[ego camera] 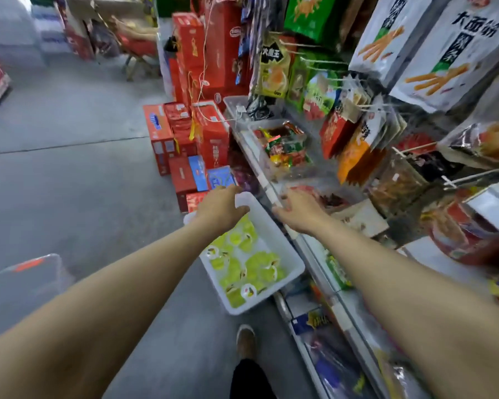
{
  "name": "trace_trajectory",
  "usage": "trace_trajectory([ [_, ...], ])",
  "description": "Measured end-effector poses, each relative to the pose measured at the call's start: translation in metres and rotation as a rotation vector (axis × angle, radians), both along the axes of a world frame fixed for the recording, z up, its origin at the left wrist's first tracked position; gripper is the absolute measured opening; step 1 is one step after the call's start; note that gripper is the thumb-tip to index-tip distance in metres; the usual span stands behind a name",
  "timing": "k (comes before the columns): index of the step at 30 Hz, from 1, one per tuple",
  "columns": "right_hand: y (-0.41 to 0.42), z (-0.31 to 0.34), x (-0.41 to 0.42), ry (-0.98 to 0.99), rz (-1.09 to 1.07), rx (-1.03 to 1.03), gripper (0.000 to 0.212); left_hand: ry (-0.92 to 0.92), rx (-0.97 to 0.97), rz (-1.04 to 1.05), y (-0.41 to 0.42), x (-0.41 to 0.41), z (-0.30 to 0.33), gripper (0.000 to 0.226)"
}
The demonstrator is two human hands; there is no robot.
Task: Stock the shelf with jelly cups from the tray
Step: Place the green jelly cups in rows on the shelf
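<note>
While both arms reach forward in a shop aisle, the left hand (224,204) curls over the far rim of a white tray (283,249) of green jelly cups (242,263), which sits low beside the shelf (271,197). The right hand (298,210) rests at the shelf edge, fingers loosely spread, holding nothing. Each cup looks light, smooth and squashable, so pinching its sides gently seems wisest.
</note>
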State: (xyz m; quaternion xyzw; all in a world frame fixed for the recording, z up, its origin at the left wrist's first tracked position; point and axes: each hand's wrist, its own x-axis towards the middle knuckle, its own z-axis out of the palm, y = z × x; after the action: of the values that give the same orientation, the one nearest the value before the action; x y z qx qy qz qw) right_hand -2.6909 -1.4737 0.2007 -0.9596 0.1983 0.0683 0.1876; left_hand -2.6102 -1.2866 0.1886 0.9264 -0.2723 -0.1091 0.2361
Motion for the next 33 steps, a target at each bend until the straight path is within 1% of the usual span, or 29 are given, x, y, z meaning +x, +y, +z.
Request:
trace_trajectory([
  [2, -0.013, -0.042, 0.023, 0.082, 0.023, 0.037, 0.049, 0.073, 0.028, 0.043, -0.009, 0.018, -0.033, 0.055],
  [5, -0.034, -0.102, 0.05, 0.22, 0.05, 0.093, 0.055, 0.211, 0.074, 0.111, -0.027, 0.044, -0.086, 0.056],
  [7, -0.046, -0.139, 0.062, 0.32, 0.053, 0.143, 0.056, 0.319, 0.099, 0.156, -0.039, 0.055, -0.123, 0.057],
  [10, -0.062, -0.193, 0.079, 0.455, 0.048, 0.215, 0.056, 0.514, 0.13, 0.274, -0.048, 0.06, -0.176, 0.057],
  [15, -0.079, -0.271, 0.105, 0.583, 0.011, 0.276, 0.054, 0.749, 0.176, 0.462, -0.05, 0.053, -0.258, 0.057],
  [20, -0.079, -0.336, 0.118, 0.655, -0.04, 0.366, 0.051, 0.927, 0.171, 0.612, -0.057, 0.046, -0.312, 0.056],
  [22, -0.078, -0.355, 0.119, 0.656, -0.103, 0.419, 0.051, 0.97, 0.128, 0.689, -0.063, 0.046, -0.327, 0.056],
  [25, -0.077, -0.379, 0.12, 0.627, -0.167, 0.458, 0.05, 0.969, 0.119, 0.766, -0.07, 0.053, -0.347, 0.06],
  [28, -0.073, -0.397, 0.123, 0.578, -0.158, 0.487, 0.05, 0.986, 0.132, 0.8, -0.074, 0.056, -0.368, 0.061],
  [30, -0.071, -0.405, 0.126, 0.541, -0.133, 0.507, 0.049, 1.008, 0.07, 0.856, -0.078, 0.056, -0.378, 0.06],
  [33, -0.069, -0.415, 0.133, 0.494, -0.124, 0.509, 0.038, 0.963, 0.03, 0.921, -0.084, 0.053, -0.391, 0.058],
])
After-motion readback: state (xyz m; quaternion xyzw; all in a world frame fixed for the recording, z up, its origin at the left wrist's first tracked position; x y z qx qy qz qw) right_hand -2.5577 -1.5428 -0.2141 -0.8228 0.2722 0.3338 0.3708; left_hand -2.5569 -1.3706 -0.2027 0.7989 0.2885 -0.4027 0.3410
